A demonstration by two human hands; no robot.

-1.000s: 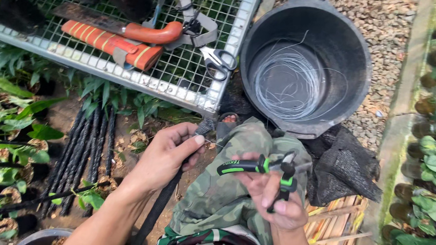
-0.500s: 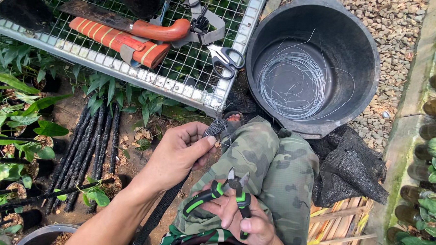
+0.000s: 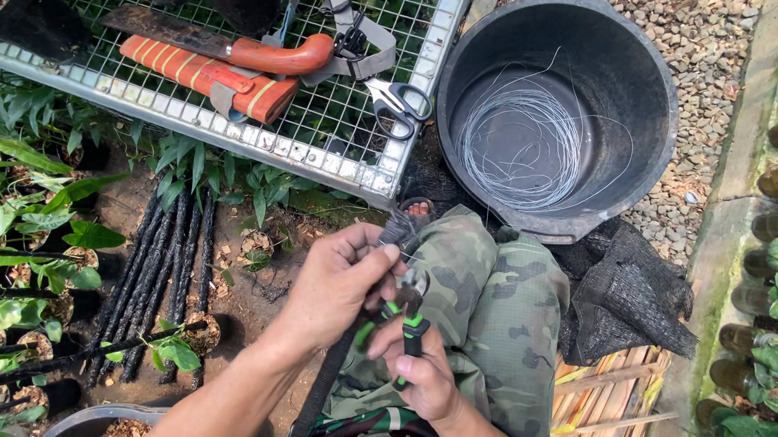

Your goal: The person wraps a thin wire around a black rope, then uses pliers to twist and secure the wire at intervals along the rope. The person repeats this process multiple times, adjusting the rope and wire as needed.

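- Green-and-black rubber handles mark the pliers [image 3: 399,319], a small metal tool held over the lap, just above the camouflage trousers [image 3: 498,319].
- The right hand [image 3: 424,379] wraps its fingers tight around the pliers' handles, thumb pressed along one grip.
- The left hand [image 3: 341,282] curls its fingers shut on a dark, flat strip [image 3: 330,373] that runs down past the wrist; the fingertips meet the pliers' nose, and what sits between them is too small to tell.
- A round black plastic tub [image 3: 558,112] stands just beyond the knees on gravel, with a loose coil of thin silvery wire [image 3: 519,145] lying in its bottom.
- Crumpled black netting [image 3: 630,299] lies beside the tub.
- A wire-mesh bench [image 3: 322,146] carries a knife with an orange wooden handle [image 3: 274,58], its ribbed orange sheath [image 3: 207,75] and steel scissors [image 3: 398,105].
- Thin dark stakes [image 3: 168,270] lie on bare soil among green leafy plants.
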